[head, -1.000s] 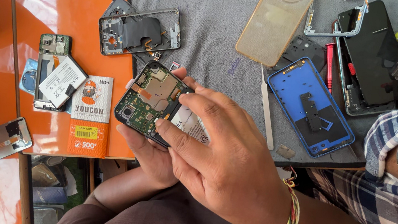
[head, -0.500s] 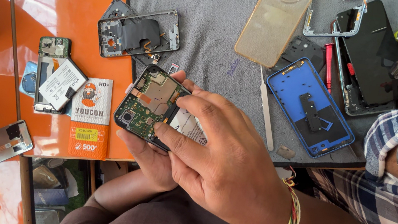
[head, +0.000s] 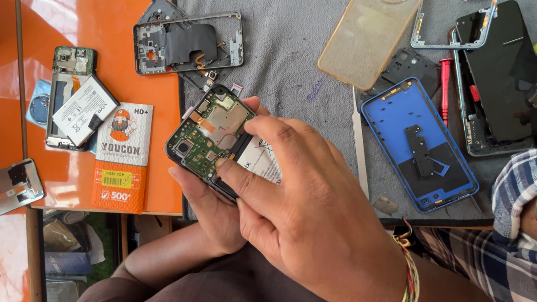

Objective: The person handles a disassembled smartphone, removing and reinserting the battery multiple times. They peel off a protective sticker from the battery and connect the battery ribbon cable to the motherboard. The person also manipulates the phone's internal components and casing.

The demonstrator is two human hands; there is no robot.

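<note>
My left hand (head: 216, 213) cradles the opened black phone with its bare green circuit board (head: 212, 138) just off the grey mat (head: 296, 38) — right fingers (head: 264, 130) closed on its edge — light, stiff, fragile; judged best held by the frame.

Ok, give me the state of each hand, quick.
Left hand: closed under the opened phone, cradling it.
Right hand: closed on the same phone, fingertips pressing on its exposed insides.

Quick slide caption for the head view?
Both hands grip an opened phone with exposed green circuit board, right hand over left hand, above a grey mat strewn with phone parts.
</note>
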